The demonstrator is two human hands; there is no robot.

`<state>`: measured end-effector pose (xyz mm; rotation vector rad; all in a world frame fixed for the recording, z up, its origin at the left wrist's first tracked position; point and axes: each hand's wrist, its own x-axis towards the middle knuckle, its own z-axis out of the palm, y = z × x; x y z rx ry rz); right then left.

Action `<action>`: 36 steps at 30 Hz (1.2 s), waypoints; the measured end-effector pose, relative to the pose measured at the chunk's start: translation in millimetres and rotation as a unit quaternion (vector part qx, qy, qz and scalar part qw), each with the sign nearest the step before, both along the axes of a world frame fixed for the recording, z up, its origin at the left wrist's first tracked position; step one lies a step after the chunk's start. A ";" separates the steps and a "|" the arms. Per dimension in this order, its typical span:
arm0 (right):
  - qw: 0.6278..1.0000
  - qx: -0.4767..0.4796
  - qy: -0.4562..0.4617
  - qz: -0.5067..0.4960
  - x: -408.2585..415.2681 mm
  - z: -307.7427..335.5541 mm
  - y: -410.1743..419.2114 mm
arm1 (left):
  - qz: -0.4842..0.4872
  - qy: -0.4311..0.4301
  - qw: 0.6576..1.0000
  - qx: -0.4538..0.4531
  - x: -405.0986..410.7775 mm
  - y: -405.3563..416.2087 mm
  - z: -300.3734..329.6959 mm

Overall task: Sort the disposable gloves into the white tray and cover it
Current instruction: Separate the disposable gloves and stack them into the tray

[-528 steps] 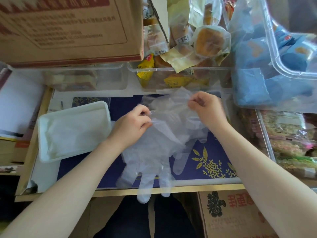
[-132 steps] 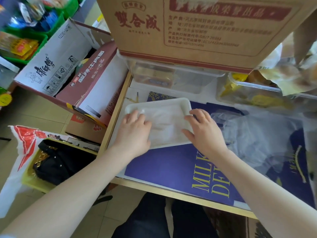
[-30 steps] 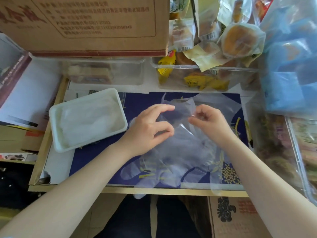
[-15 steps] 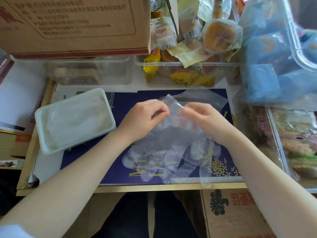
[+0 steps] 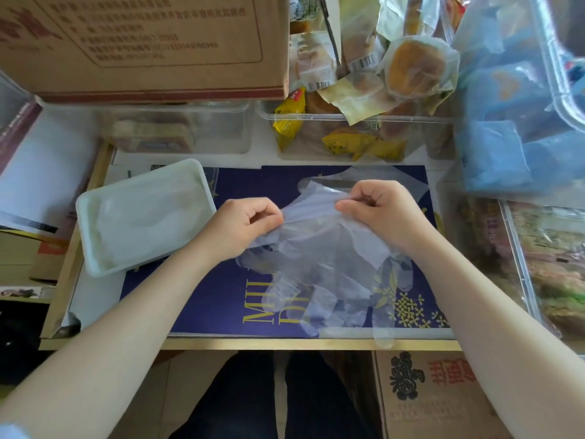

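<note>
A pile of clear disposable gloves (image 5: 329, 264) lies on the dark blue printed mat (image 5: 221, 299), their fingers pointing toward the front edge. My left hand (image 5: 243, 223) pinches the cuff edge of the top glove on its left side. My right hand (image 5: 380, 207) pinches the same cuff on its right side, and the film is stretched between them. The white tray (image 5: 91, 248) sits to the left on the mat, with clear gloves lying flat inside it. No cover for the tray is visible.
A brown cardboard box (image 5: 142, 45) overhangs the back left. Clear bins of wrapped pastries (image 5: 354, 134) stand behind the mat. A blue plastic bag (image 5: 519, 122) and snack containers (image 5: 554, 264) crowd the right side. The table's wooden front edge (image 5: 285, 344) runs just below the glove fingers.
Over the last second my hands closed on the top glove's cuff and then drew apart, spreading it. The view shifted slightly. The tray has not moved.
</note>
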<state>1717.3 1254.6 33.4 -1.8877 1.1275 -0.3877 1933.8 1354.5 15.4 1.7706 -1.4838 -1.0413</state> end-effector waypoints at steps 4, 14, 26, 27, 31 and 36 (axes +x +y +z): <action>0.999 0.002 0.017 0.036 9.9 -1.4 3.8 | -0.035 -0.048 0.998 0.026 2.1 -4.6 3.7; 1.000 0.020 0.020 0.011 19.7 -7.2 7.5 | 0.054 -0.035 0.996 -0.057 -17.9 -8.9 10.2; 0.948 -0.056 0.297 -0.101 -28.7 -72.1 -9.2 | 0.023 -0.094 0.995 0.013 -4.2 -0.3 -14.8; 0.943 -0.051 0.313 -0.101 -28.6 -74.4 -12.9 | 0.001 -0.095 0.995 0.020 -5.6 -0.1 -16.5; 0.945 -0.039 0.312 -0.089 -24.7 -80.3 -23.9 | -0.080 -0.096 0.992 0.020 -13.2 -0.4 -19.0; 0.957 -0.001 0.273 -0.096 -23.1 -79.5 -26.3 | -0.100 -0.101 0.990 0.001 -18.5 -6.2 -22.1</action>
